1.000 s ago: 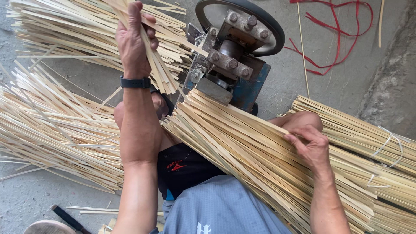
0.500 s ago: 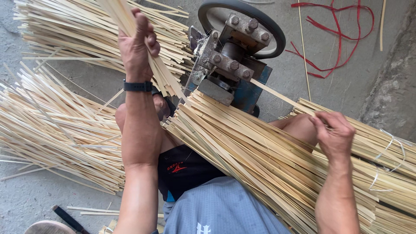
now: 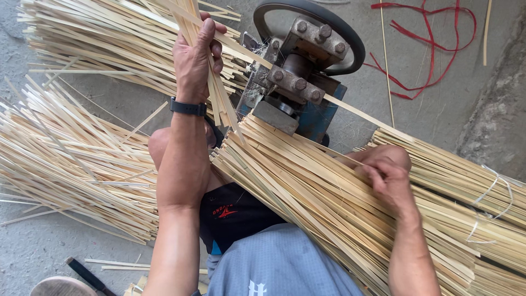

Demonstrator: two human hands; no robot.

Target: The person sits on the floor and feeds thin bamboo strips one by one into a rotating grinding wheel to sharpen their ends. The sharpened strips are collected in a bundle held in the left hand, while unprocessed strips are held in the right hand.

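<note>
Here, head view, looking down. The left hand [image 3: 193,60] is closed around a small sheaf of bamboo strips [image 3: 211,82], fingers wrapped over the flat faces, the sheaf held upright just left of the splitting machine [image 3: 296,82]. The right hand [image 3: 386,175] rests on the big bundle of strips [image 3: 307,197] lying slantwise across the lap, its fingers curled and pinching at one or a few strips on the bundle's upper face; how many cannot be told. One single strip [image 3: 356,112] runs from the machine's rollers out over the bundle towards the right.

Handling, as a judgement: each strip is thin, light and springy along its length, stiff enough to push endwise only if gripped near the feeding end; edges are likely sharp and splintery, and a loose sheaf will fan and slide, so a firm wrap on the flat faces close to the leading end suits best.

Surroundings: loose strip piles [image 3: 71,159] spread over the concrete floor [image 3: 438,49] to the left and above; a tied bundle with white cord [image 3: 482,186] at the right; red twine [image 3: 422,49] beyond the machine's black wheel [image 3: 350,38]. The wheel and bolted head crowd the feed point.
</note>
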